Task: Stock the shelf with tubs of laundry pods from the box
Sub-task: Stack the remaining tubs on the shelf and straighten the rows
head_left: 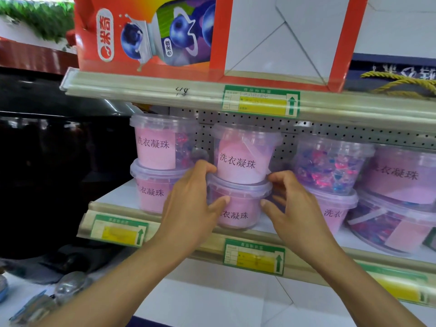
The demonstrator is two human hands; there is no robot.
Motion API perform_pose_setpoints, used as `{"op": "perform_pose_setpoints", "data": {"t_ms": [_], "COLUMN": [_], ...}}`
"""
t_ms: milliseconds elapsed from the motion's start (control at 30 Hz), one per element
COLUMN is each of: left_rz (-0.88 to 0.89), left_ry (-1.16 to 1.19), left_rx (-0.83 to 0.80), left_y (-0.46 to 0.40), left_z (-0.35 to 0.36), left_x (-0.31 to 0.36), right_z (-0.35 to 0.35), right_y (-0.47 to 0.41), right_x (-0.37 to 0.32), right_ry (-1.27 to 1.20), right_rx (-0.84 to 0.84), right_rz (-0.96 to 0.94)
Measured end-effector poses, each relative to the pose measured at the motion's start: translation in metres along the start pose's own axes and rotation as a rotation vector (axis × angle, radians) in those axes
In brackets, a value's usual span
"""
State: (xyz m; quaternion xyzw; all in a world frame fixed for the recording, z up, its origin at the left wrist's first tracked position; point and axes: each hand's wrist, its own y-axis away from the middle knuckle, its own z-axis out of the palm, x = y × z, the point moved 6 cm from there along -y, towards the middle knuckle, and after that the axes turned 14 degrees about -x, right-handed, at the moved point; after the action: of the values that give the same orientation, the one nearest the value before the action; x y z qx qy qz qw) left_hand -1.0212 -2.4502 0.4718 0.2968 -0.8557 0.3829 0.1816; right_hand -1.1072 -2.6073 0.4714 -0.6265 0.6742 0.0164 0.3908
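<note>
Head view: two stacked clear plastic tubs with pink paper labels at the middle of the white shelf [122, 192], upper clear tub with pink label [243, 156] seated upright on the lid of the lower clear tub with pink label [238, 208], long axis of both vertical. Straight ahead of both hands and slightly above the wrists, so any coming nudge or lift runs forward and up rather than sideways. Left hand [188, 204] at the left flank of the stack, fingertips [207, 167] curled at the seam where the upper tub's base meets the lower lid, thumb laid against the lower tub's wall. Right hand [295, 206] at the right flank, fingertips bent toward that same seam, thumb pointing at the lower tub; touching or just short of it, cannot tell. Neither hand wrapped fully round a tub; more a two-sided steadying or squaring than a carry, probably. Both hands about equally near, the left perhaps in firmer contact. Another stacked pair of pink-labelled tubs [155, 166] just to the left, tubs of loose coloured pods [330, 166] just to the right, little room either side. Box not in sight.
</note>
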Motion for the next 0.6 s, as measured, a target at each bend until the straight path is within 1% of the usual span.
{"op": "perform_pose_setpoints", "data": {"t_ms": [133, 367, 433, 533, 600], "left_rz": [0.012, -0.004, -0.018, -0.012, 0.001], "left_ry": [-0.017, -0.022, -0.050, -0.142, -0.215], "left_rx": [0.025, 0.041, 0.050, 0.135, 0.197], "left_y": [0.000, 0.003, 0.005, 0.013, 0.017], "left_z": [0.000, 0.002, 0.003, 0.002, 0.002], "left_x": [0.001, 0.001, 0.003, 0.014, 0.023], "right_z": [0.000, -0.001, -0.012, -0.040, -0.054], "right_y": [-0.002, 0.005, 0.017, 0.038, 0.044], "right_x": [-0.002, 0.003, 0.003, -0.004, 0.002], "right_ry": [0.009, -0.029, 0.027, 0.295, 0.451], "right_rx": [0.024, -0.055, 0.040, 0.309, 0.403], "right_rz": [-0.015, 0.007, -0.022, -0.131, -0.130]}}
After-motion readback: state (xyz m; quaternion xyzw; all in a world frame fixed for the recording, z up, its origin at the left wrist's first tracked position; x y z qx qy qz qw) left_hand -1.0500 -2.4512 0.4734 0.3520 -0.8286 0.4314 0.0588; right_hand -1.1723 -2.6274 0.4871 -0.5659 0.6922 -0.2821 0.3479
